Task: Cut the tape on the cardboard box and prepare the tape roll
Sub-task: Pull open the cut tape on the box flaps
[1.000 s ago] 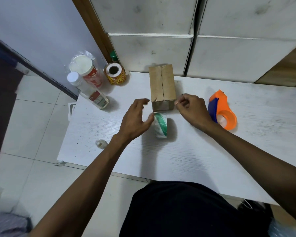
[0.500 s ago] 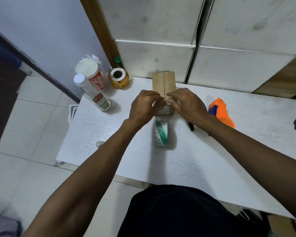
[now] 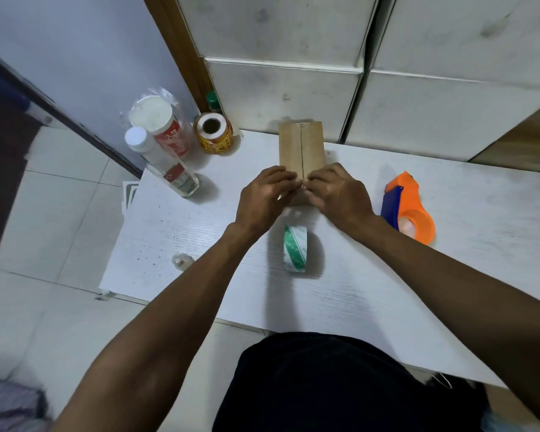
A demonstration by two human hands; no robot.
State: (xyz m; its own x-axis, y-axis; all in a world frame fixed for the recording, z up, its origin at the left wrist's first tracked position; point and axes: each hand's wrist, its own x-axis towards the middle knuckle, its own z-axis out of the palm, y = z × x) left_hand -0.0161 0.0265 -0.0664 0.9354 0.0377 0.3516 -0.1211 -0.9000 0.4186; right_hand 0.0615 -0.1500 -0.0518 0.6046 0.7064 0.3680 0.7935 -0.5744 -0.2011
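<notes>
A small brown cardboard box (image 3: 300, 148) stands on the white table (image 3: 200, 244) at the far side, a dark seam running down its top. My left hand (image 3: 262, 198) and my right hand (image 3: 337, 194) meet at the box's near end. Their curled fingertips touch each other at the seam and cover the near edge. What lies under the fingers is hidden. A green-and-white tape roll (image 3: 294, 247) stands on edge just in front of the box, between my wrists, and neither hand touches it.
An orange and blue tape dispenser (image 3: 409, 207) lies right of my right hand. At the far left corner are two white-capped bottles (image 3: 159, 151) and a yellow label roll (image 3: 214, 134). A small clear scrap (image 3: 181, 260) lies near the left edge. White cabinets back the table.
My left hand let go of the tape roll and went to the box. Both hands closed together on the box's near end at the seam. The roll stays standing on the table.
</notes>
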